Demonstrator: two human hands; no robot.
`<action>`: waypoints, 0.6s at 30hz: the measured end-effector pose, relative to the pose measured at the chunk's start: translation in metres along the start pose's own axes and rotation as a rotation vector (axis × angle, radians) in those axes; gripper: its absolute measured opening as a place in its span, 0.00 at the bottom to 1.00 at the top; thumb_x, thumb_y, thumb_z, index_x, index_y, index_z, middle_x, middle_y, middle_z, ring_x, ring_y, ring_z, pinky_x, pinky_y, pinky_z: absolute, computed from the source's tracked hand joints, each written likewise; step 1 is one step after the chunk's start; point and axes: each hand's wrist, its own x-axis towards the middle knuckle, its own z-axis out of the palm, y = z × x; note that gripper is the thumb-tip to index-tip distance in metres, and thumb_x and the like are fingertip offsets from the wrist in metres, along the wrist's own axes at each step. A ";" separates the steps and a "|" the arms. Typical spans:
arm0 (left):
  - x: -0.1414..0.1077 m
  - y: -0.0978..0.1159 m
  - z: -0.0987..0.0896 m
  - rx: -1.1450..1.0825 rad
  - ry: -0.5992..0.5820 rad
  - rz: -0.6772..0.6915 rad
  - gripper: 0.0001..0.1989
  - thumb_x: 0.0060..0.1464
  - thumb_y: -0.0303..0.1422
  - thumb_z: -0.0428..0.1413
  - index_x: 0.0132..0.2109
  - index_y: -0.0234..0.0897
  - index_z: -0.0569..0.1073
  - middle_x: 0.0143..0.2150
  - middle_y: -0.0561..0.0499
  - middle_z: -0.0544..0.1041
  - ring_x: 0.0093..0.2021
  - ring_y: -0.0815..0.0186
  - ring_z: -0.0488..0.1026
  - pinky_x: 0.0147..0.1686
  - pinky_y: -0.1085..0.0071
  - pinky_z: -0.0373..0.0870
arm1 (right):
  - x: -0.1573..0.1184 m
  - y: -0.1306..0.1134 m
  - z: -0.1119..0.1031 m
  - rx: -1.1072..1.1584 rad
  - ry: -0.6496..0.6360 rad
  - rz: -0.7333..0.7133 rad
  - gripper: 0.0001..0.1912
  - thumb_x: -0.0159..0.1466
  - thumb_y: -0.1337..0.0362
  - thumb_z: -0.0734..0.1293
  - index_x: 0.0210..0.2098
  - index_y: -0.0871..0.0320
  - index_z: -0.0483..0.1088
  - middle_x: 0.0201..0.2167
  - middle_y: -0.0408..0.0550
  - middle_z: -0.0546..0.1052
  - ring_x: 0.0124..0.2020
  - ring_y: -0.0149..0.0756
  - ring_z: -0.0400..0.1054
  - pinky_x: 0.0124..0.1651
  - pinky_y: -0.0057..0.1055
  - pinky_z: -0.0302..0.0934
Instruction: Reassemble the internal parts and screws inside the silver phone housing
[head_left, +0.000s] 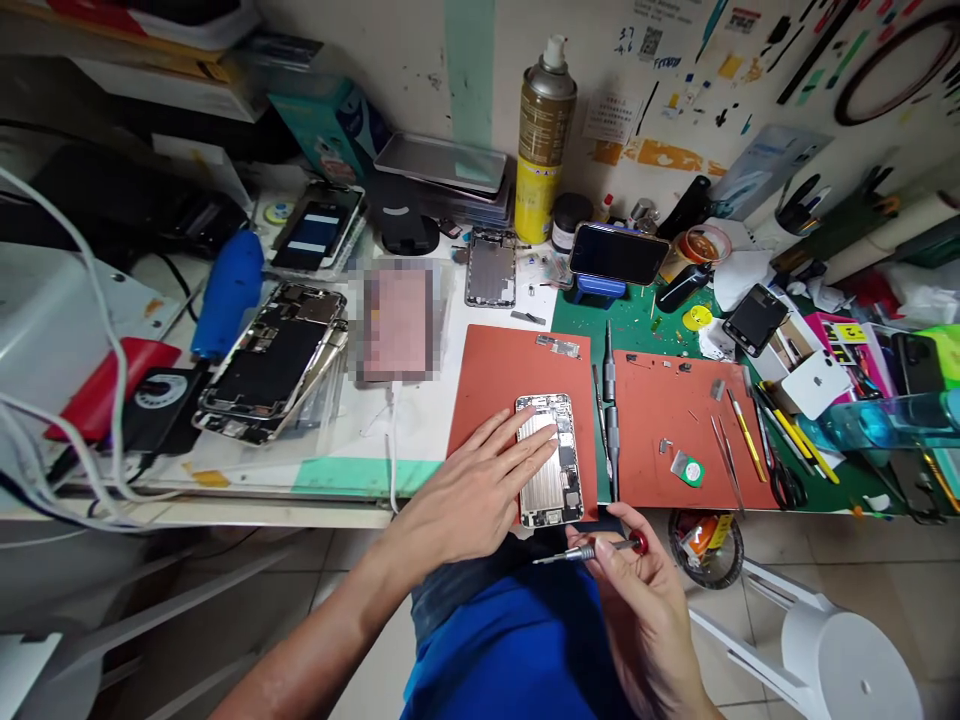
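An opened phone housing [572, 450] lies upright on the left orange-red mat [487, 370], close to the table's front edge. Flat over its left side rests my left hand [487, 480], fingers stretched out and touching the housing. My right hand [637, 580] is below the table edge, to the right, closed round a thin screwdriver [589, 551] with a red end cap. The screwdriver's tip points left, under the phone's lower edge. Two slim dark tools [610, 400] lie in line between the two mats. A small metal strip [559, 346] sits at the mat's top.
On the right mat [645, 460] are tweezers [727, 450], small parts and a yellow tool. A spray can [538, 150] stands at the back, beside a phone on a blue stand [619, 255]. Opened phones [262, 360] and a blue bottle-like object [229, 290] are at the left.
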 end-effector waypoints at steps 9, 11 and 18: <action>0.010 0.000 -0.006 -0.001 -0.119 0.071 0.44 0.56 0.25 0.51 0.79 0.36 0.51 0.82 0.51 0.52 0.83 0.53 0.36 0.79 0.47 0.35 | 0.007 0.004 -0.004 0.069 -0.082 -0.002 0.26 0.62 0.62 0.82 0.56 0.53 0.73 0.29 0.43 0.85 0.44 0.43 0.83 0.55 0.40 0.72; 0.011 0.000 -0.005 -0.001 -0.123 0.082 0.44 0.56 0.26 0.51 0.79 0.35 0.52 0.82 0.50 0.53 0.82 0.52 0.37 0.79 0.47 0.35 | 0.008 0.004 -0.004 0.067 -0.080 -0.005 0.26 0.62 0.61 0.82 0.56 0.53 0.73 0.29 0.43 0.85 0.43 0.43 0.83 0.54 0.40 0.72; 0.012 0.001 -0.005 -0.040 -0.102 0.089 0.46 0.52 0.27 0.54 0.78 0.34 0.54 0.81 0.45 0.56 0.79 0.46 0.51 0.78 0.44 0.44 | 0.012 0.005 0.001 0.078 -0.080 0.009 0.26 0.61 0.61 0.82 0.55 0.53 0.74 0.32 0.42 0.85 0.41 0.39 0.83 0.54 0.36 0.73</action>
